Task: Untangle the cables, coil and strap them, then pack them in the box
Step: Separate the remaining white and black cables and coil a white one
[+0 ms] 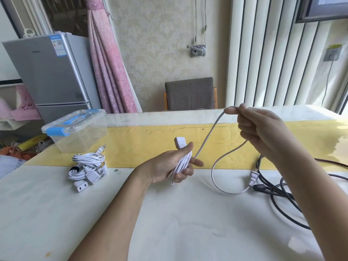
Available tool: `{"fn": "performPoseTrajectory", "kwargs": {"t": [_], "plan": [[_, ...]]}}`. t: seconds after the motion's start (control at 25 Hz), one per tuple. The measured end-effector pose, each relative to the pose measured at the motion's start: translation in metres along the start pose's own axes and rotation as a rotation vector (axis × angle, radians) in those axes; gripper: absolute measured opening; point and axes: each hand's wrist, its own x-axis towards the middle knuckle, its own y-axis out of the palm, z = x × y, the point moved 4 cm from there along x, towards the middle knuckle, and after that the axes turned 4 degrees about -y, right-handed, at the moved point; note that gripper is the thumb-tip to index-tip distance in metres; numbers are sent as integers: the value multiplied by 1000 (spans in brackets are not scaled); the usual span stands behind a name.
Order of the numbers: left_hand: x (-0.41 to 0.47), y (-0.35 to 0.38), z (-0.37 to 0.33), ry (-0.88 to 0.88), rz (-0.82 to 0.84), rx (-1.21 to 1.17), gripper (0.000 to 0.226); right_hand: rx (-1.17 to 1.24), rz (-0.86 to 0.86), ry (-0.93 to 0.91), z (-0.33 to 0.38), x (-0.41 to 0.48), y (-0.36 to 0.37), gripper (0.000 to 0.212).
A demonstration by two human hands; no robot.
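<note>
Left hand [169,167] palm-up, gripping coiled white cable [180,143]; right hand [263,129] raised, pinching its strand.

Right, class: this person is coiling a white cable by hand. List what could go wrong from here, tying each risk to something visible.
1. The white cable ends in a plug lying right by the dark cables. If the right hand draws in slack, the plug may snag and drag them along.
2. The left hand holds the coil mainly under its thumb, so loops could slip loose before strapping.
</note>
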Motion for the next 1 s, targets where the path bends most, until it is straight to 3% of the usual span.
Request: {"fn": "performPoseTrajectory", "kwargs": {"t": [0.12, 0.24, 0.36, 0.52, 0.64, 0.72, 0.84, 1.0], "plan": [[8, 4, 2, 10, -88, -17, 89, -27, 94, -45, 1, -8, 26, 33], [9, 5, 3, 103, -103, 148, 67, 16, 27, -79, 2, -10, 31, 31], [4, 14, 2, 146, 24, 308, 45, 95, -130, -79, 0, -7, 19, 31], [1, 17, -4, 188, -28, 390, 45, 194, -233, -71, -4, -4, 6, 30], [5, 13, -3, 151, -148, 421, 46, 126, -142, -107, -3, -5, 13, 30], [11, 8, -1, 106, -293, 326, 56, 45, -2, -138, -1, -9, 26, 29], [18, -4, -1, 142, -439, -60, 79, -64, 236, -134, -1, -20, 52, 31], [16, -22, -7, 280, -411, -534, 74, -291, 583, -196, -10, -40, 86, 23]]}}
